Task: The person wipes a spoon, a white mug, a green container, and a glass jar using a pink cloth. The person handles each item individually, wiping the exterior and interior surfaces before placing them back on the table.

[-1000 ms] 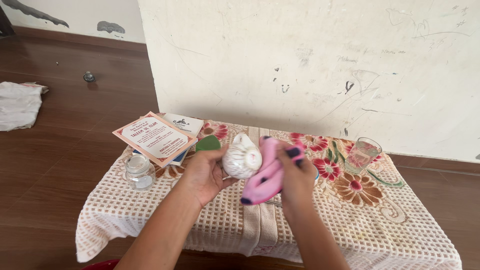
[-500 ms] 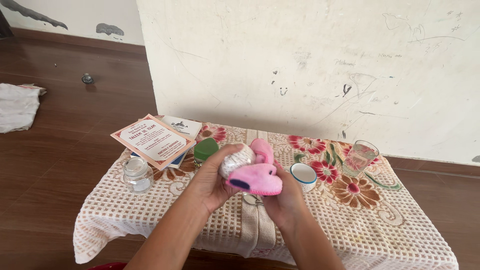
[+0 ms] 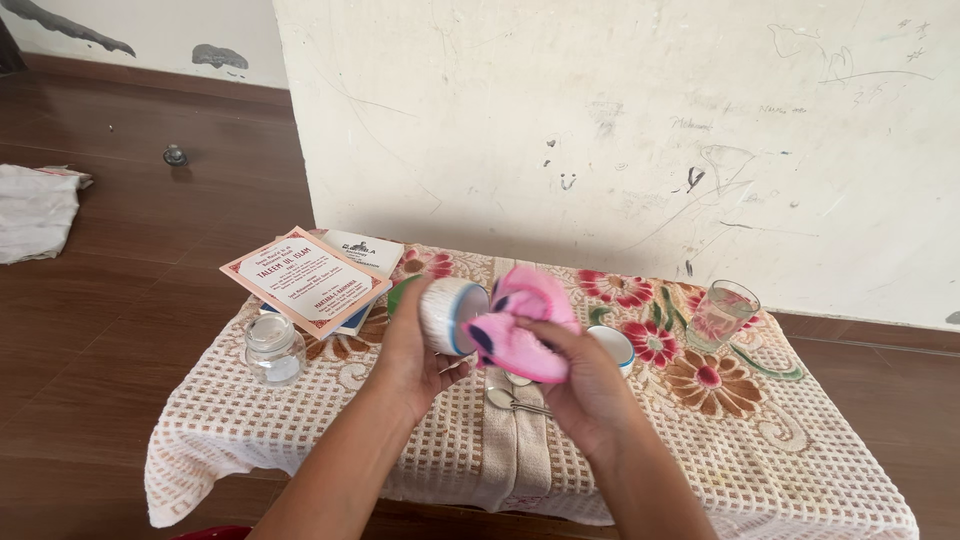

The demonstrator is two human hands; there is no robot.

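1. My left hand (image 3: 415,345) is wrapped around a white cup (image 3: 447,314), held on its side above the table (image 3: 700,440).
2. My right hand (image 3: 585,385) grips a pink cloth (image 3: 520,325), pressed at the cup's mouth.
3. Second cup (image 3: 610,348) and spoon (image 3: 510,398) sit on the tablecloth just below; glass jar (image 3: 274,350) to the left.

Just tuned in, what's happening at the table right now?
A person holds a white cup on its side in the left hand and presses a pink cloth against its mouth with the right hand. Both are lifted above the cloth-covered table. A second cup, spoon, glass jar and water glass sit on it.
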